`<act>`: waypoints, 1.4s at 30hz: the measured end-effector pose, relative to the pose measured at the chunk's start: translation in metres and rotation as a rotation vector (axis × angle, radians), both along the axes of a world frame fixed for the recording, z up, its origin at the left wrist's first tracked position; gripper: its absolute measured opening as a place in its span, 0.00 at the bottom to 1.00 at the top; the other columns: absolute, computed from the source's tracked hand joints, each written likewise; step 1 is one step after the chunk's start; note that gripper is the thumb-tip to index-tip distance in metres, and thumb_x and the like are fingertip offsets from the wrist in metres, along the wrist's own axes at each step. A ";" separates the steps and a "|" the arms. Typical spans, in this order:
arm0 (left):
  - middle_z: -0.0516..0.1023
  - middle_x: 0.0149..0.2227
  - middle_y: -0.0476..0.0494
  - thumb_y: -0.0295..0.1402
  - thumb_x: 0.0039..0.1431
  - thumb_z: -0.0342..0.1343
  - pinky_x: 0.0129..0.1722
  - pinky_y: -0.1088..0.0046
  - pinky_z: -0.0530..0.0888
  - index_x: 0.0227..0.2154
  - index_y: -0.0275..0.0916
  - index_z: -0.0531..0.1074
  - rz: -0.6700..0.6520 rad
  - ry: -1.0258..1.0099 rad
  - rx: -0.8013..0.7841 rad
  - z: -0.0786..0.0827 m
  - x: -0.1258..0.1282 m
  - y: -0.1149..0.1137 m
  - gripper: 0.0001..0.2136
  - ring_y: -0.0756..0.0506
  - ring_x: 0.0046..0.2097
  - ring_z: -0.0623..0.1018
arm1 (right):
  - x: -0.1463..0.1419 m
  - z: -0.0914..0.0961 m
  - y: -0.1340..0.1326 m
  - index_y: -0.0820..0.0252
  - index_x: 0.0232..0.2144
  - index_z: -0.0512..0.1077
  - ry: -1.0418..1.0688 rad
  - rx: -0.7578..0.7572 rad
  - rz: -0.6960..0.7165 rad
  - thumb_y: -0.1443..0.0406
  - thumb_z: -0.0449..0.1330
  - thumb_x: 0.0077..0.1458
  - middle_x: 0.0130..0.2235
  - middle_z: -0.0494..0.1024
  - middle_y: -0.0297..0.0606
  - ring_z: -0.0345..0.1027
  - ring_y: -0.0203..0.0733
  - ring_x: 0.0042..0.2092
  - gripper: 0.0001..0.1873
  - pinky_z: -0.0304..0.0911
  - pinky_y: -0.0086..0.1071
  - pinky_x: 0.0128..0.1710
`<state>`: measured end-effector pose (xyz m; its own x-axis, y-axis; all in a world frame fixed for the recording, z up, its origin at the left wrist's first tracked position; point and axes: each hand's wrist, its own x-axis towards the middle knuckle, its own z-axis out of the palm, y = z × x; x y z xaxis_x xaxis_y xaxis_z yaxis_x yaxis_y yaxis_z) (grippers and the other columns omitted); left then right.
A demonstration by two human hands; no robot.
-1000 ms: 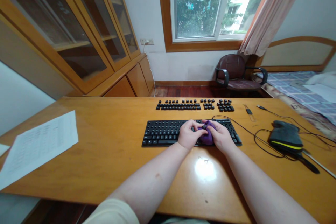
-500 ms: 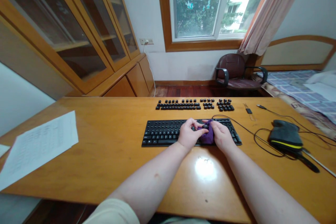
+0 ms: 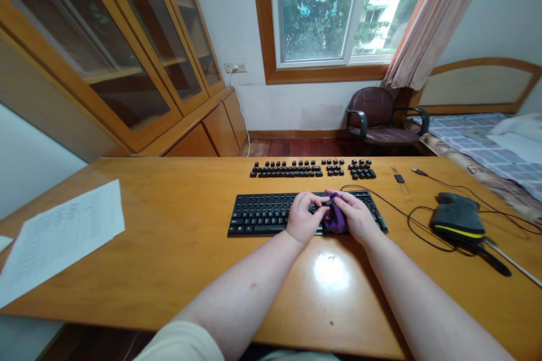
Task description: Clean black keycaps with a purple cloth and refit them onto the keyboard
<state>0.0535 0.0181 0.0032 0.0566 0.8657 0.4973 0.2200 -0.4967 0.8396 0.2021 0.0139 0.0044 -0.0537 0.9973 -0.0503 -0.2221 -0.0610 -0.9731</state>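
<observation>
A black keyboard (image 3: 258,229) lies on the wooden desk in front of me, its left part full of keys. My left hand (image 3: 304,217) is over its right half, thumb and fingertips pinched around a small black keycap (image 3: 326,204), mostly covered by the fingers. Beside it my right hand (image 3: 354,215) is closed on a crumpled purple cloth (image 3: 336,220), which bunches against the keycap and hangs down over the keyboard. Both hands hide the keys beneath them.
Loose black keycaps (image 3: 288,172) stand in rows along the desk's far edge. A wire keycap puller (image 3: 398,178) lies right of them. A grey pouch-like thing with a yellow stripe (image 3: 457,217) and cables are at right; paper sheets (image 3: 68,237) at left.
The purple cloth has been shifted and bunched differently between my hands. My left fingertips have drawn slightly back to the left, and the keycap shows less than before.
</observation>
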 end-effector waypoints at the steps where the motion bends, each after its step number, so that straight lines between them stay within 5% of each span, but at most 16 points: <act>1: 0.78 0.31 0.47 0.27 0.47 0.59 0.50 0.60 0.67 0.22 0.40 0.65 0.000 0.030 0.051 0.000 0.000 0.000 0.07 0.46 0.38 0.76 | 0.000 -0.001 0.001 0.57 0.43 0.72 -0.018 0.018 -0.019 0.56 0.64 0.44 0.41 0.78 0.39 0.73 0.45 0.37 0.23 0.68 0.37 0.39; 4: 0.77 0.29 0.50 0.25 0.48 0.58 0.54 0.59 0.64 0.22 0.40 0.67 -0.020 0.052 0.113 -0.002 0.001 0.002 0.06 0.48 0.36 0.76 | 0.003 -0.005 0.004 0.57 0.41 0.73 -0.060 0.044 -0.078 0.58 0.66 0.40 0.41 0.78 0.39 0.71 0.46 0.41 0.22 0.65 0.38 0.43; 12: 0.76 0.33 0.47 0.25 0.48 0.56 0.46 0.66 0.72 0.30 0.40 0.70 0.005 0.142 0.067 -0.008 0.001 0.002 0.06 0.46 0.42 0.75 | 0.002 0.001 0.001 0.60 0.35 0.76 -0.279 0.060 -0.073 0.58 0.68 0.36 0.37 0.78 0.41 0.71 0.47 0.39 0.20 0.64 0.41 0.44; 20: 0.75 0.30 0.49 0.26 0.49 0.57 0.52 0.61 0.68 0.28 0.40 0.68 -0.006 0.090 0.051 -0.005 0.002 0.006 0.04 0.47 0.38 0.75 | 0.002 -0.005 0.005 0.60 0.37 0.75 0.083 -0.023 0.025 0.56 0.64 0.43 0.38 0.79 0.42 0.73 0.45 0.35 0.19 0.66 0.40 0.41; 28: 0.76 0.32 0.48 0.23 0.49 0.55 0.52 0.61 0.68 0.24 0.41 0.66 -0.053 0.143 0.097 -0.005 0.000 0.005 0.06 0.47 0.39 0.74 | 0.002 -0.009 0.006 0.59 0.37 0.75 0.000 0.008 -0.013 0.57 0.65 0.42 0.39 0.79 0.40 0.73 0.46 0.39 0.18 0.65 0.40 0.42; 39: 0.76 0.35 0.44 0.26 0.48 0.58 0.43 0.69 0.72 0.33 0.37 0.72 -0.087 -0.247 -0.192 -0.007 0.003 0.012 0.08 0.47 0.39 0.76 | -0.004 0.000 0.000 0.55 0.46 0.68 0.144 -0.006 -0.028 0.50 0.55 0.50 0.50 0.73 0.43 0.73 0.43 0.33 0.24 0.68 0.38 0.31; 42: 0.77 0.36 0.43 0.27 0.46 0.59 0.44 0.67 0.72 0.33 0.37 0.75 -0.098 -0.229 -0.204 -0.007 0.003 0.011 0.08 0.47 0.39 0.76 | -0.005 -0.004 0.001 0.54 0.44 0.69 0.153 0.018 -0.041 0.50 0.56 0.50 0.49 0.73 0.42 0.72 0.46 0.40 0.22 0.68 0.38 0.35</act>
<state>0.0565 0.0293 -0.0038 0.0512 0.9447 0.3239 -0.0269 -0.3229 0.9461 0.1971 0.0152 0.0001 -0.0188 0.9995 -0.0272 -0.3697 -0.0322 -0.9286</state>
